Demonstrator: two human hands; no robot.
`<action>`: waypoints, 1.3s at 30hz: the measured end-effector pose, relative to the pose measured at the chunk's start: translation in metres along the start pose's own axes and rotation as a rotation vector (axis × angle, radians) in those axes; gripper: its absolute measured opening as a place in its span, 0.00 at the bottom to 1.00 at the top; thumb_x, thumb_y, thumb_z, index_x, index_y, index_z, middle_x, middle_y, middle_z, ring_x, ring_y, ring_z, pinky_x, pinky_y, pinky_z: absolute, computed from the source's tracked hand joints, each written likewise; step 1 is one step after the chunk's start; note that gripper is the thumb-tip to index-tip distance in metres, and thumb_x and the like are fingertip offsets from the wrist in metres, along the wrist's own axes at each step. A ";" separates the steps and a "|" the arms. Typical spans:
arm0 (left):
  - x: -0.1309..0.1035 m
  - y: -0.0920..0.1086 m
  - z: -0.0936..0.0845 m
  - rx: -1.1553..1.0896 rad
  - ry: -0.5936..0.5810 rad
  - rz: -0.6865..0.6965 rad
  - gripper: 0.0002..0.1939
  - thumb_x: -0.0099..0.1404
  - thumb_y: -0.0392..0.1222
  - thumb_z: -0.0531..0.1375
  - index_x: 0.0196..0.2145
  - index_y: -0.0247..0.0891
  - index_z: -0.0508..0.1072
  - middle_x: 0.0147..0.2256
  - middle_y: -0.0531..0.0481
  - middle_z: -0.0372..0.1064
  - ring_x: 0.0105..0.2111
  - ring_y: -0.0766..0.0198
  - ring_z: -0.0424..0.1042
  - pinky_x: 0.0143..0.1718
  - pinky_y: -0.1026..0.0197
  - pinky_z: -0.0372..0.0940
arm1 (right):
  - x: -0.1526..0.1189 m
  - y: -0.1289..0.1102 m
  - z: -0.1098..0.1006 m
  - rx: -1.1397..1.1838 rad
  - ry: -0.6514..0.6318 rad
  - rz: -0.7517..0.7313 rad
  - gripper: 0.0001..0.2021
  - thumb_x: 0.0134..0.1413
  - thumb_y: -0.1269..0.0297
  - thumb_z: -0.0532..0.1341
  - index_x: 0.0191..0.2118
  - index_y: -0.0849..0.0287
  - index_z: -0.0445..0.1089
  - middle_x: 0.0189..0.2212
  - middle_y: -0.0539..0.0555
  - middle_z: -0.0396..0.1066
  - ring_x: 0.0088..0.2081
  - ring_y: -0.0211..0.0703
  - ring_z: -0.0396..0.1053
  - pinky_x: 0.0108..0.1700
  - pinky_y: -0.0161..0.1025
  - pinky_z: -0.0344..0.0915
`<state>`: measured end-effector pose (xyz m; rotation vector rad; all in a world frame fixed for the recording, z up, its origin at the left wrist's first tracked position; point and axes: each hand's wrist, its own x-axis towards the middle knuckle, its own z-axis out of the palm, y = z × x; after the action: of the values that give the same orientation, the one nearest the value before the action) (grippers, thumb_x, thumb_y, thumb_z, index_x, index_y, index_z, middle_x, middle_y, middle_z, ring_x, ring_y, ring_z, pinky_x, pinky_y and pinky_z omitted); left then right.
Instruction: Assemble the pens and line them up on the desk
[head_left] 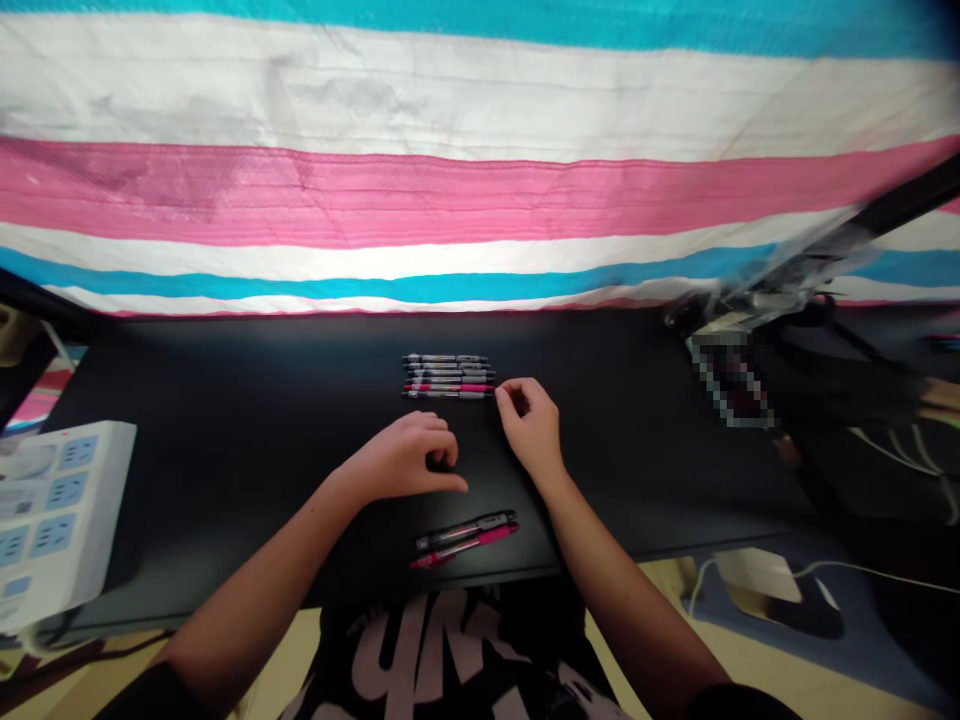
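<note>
– While we're both looking down at our hands, what's the left one (416, 450) up to?

– Nothing in it, as far as we can see. Our fingers are loosely curled, thumb sticking out apart from them, just above the black table (637, 450) or resting on it, can't say which.

– And our right hand (531, 425)?

– Thumb and finger are bent in together, right by the end of the pink pen in the row (457, 388). Honestly we can't tell if we're gripping that pen or just touching it.

– So where's the row of pens (448, 378)?

– Just beyond our left hand, off to the left of our right fingertips. Mostly dark pens, lying side by side, that pink one second from our side.

– Any more pens?

– Yep, two on our side of both hands, close together at a slant: a dark pen (466, 531) and a loose pink pen (466, 547), the pink one closer to our shirt (450, 650).

– Other clutter?

– White power strip (82, 540) well left of our left hand, crumpled clear plastic (787, 275) well off past our right, and a striped sheet (450, 200) hanging beyond both hands.
</note>
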<state>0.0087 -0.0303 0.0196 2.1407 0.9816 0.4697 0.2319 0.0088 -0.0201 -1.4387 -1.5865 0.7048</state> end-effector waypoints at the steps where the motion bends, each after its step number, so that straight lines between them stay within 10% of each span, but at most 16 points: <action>1: 0.000 0.004 0.003 0.015 -0.036 0.023 0.17 0.60 0.53 0.73 0.30 0.38 0.75 0.32 0.52 0.68 0.35 0.62 0.68 0.41 0.59 0.60 | 0.000 0.000 0.000 0.003 -0.001 0.002 0.08 0.62 0.61 0.59 0.33 0.57 0.70 0.32 0.53 0.70 0.32 0.42 0.68 0.34 0.39 0.65; 18: 0.003 0.025 0.024 0.174 -0.186 0.126 0.11 0.62 0.47 0.71 0.28 0.39 0.76 0.35 0.50 0.70 0.40 0.58 0.66 0.45 0.54 0.54 | 0.001 0.004 0.002 0.010 -0.018 0.005 0.08 0.63 0.60 0.59 0.34 0.57 0.71 0.32 0.53 0.70 0.32 0.42 0.68 0.34 0.39 0.65; 32: 0.003 0.008 0.012 0.269 0.027 -0.075 0.08 0.75 0.41 0.58 0.39 0.38 0.74 0.37 0.47 0.73 0.38 0.58 0.73 0.43 0.57 0.63 | 0.000 -0.002 -0.003 0.102 -0.036 -0.028 0.12 0.66 0.56 0.59 0.34 0.57 0.72 0.30 0.52 0.69 0.31 0.42 0.67 0.36 0.39 0.65; 39: 0.000 -0.004 0.002 0.103 0.195 -0.189 0.10 0.78 0.43 0.52 0.48 0.40 0.73 0.42 0.46 0.76 0.41 0.58 0.77 0.44 0.59 0.68 | -0.007 -0.012 -0.006 0.256 -0.418 -0.002 0.20 0.67 0.46 0.56 0.33 0.56 0.73 0.19 0.48 0.67 0.21 0.38 0.63 0.26 0.37 0.61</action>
<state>0.0080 -0.0299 0.0155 2.0942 1.3301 0.5526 0.2308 -0.0012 -0.0091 -1.1503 -1.7293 1.2204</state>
